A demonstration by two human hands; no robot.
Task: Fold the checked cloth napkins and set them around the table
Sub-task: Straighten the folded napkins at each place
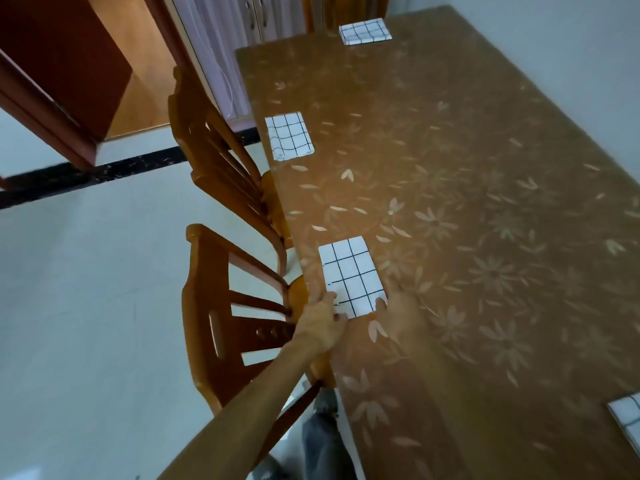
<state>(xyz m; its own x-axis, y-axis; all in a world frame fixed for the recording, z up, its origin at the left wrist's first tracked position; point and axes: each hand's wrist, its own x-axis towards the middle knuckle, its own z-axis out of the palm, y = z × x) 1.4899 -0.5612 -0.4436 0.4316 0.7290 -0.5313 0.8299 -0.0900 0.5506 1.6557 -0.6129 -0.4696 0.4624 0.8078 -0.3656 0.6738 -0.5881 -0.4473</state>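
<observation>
On counter: top napkin, mid-left napkin, lower-centre napkin, lower-right napkin. Near chair, far chair along its left edge.

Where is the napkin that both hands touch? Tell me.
Head view: the napkin lies at the table's left edge, beside the nearer chair; the left hand and right hand touch its near corners.

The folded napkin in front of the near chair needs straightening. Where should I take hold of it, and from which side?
Pinch the nearest napkin at the two corners of its near short edge, coming in low from your own side. It lies flat, so only its edges give purchase; the left hand and the blurred right hand sit at those corners.
</observation>
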